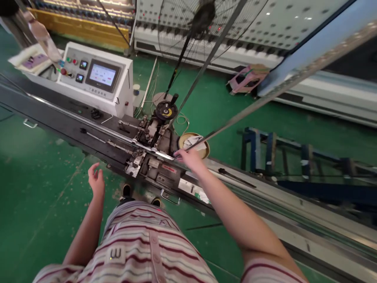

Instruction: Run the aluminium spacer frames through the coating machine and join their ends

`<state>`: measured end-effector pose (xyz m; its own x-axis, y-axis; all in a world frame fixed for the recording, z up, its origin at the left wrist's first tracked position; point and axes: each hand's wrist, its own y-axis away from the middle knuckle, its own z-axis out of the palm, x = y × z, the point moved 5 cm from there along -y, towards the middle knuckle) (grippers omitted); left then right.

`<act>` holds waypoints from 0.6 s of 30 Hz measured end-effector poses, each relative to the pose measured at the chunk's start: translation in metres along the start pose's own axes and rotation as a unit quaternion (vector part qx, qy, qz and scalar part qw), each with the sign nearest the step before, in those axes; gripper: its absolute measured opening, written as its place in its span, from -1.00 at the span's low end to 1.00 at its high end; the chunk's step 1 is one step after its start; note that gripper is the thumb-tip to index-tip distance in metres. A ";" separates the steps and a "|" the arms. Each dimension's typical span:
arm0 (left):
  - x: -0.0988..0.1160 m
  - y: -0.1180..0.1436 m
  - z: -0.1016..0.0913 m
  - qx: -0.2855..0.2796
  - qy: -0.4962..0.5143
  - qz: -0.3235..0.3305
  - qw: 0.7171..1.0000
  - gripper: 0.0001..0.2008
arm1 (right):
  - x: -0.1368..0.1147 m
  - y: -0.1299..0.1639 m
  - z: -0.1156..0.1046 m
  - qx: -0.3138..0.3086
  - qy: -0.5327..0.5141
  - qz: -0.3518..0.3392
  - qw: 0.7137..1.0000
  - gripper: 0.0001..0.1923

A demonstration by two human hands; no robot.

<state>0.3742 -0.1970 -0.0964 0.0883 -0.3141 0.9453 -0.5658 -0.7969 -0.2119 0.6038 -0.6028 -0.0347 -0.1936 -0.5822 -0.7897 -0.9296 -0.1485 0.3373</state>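
Note:
My right hand (191, 158) reaches forward and grips a long thin metal strip (265, 97) where it meets the machine head (150, 145) on the long black bench (73, 125). The strip rises away to the upper right. My left hand (96, 181) hangs free over the green floor, fingers apart, holding nothing. I wear a striped shirt.
A white control box with a screen (101, 75) and buttons stands at the back left. A round bowl (194, 143) sits just behind my right hand. A standing fan (203, 19), a blue metal rack (294, 153) and a pink bag (247, 78) lie beyond.

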 end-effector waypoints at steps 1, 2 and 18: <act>-0.003 -0.004 -0.006 0.005 0.001 -0.001 1.000 -0.69 | -0.010 -0.005 0.011 0.005 0.005 -0.006 1.000 -0.73; -0.005 -0.009 -0.011 0.010 0.002 -0.002 1.000 -0.71 | -0.021 -0.009 0.022 0.007 0.012 -0.012 1.000 -0.72; -0.027 -0.117 -0.009 -0.030 0.044 -0.026 0.998 -0.53 | -0.175 -0.056 0.173 0.008 -0.132 -0.002 0.991 -0.78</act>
<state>0.4311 -0.0904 -0.0950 0.0480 -0.2235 0.9735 -0.6105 -0.7780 -0.1485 0.6352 -0.3545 -0.0039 -0.2622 -0.3522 -0.8984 -0.9353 -0.1366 0.3265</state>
